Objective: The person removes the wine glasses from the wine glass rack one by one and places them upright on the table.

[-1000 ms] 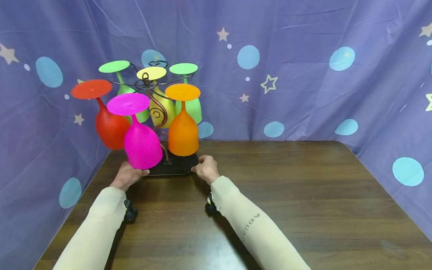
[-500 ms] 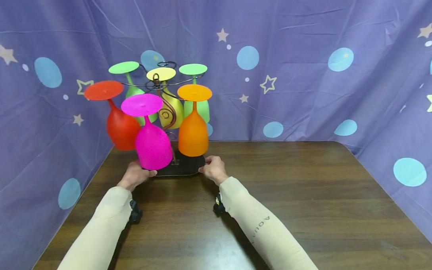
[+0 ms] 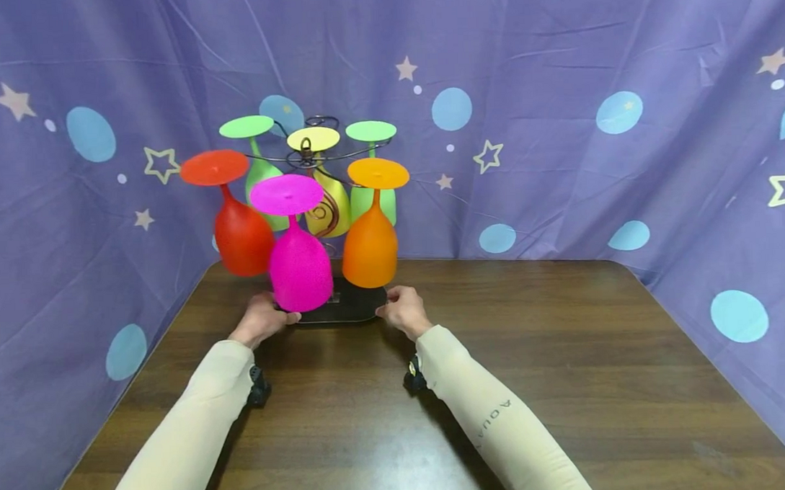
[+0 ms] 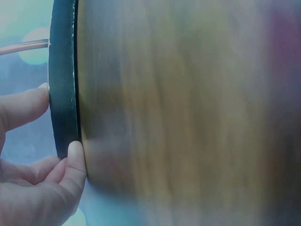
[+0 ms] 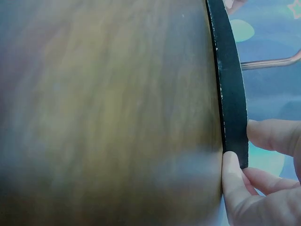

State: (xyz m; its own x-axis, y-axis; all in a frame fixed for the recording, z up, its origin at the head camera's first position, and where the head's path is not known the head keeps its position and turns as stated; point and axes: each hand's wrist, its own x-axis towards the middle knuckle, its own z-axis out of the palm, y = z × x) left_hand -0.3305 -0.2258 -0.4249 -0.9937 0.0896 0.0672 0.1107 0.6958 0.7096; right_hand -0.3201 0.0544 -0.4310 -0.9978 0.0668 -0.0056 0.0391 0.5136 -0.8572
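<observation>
A wine glass rack stands at the back left of the table; its flat black base (image 3: 355, 304) carries a curled metal stem. Upside down from its arms hang a magenta glass (image 3: 300, 270), an orange glass (image 3: 369, 249), a red glass (image 3: 243, 239), a yellow glass (image 3: 326, 204) and two green ones behind. My left hand (image 3: 262, 320) grips the base's left end, partly behind the magenta glass, and my right hand (image 3: 404, 311) grips the right end. Both wrist views show a thumb on top of the base (image 4: 63, 94) and fingers round its end.
The brown wooden table (image 3: 566, 376) extends to the right and toward me. A purple curtain (image 3: 545, 160) with stars and blue dots hangs close behind the rack and along both sides.
Both hands have shifted the rack with all its glasses to the right along the back of the table, keeping the same hold on its base.
</observation>
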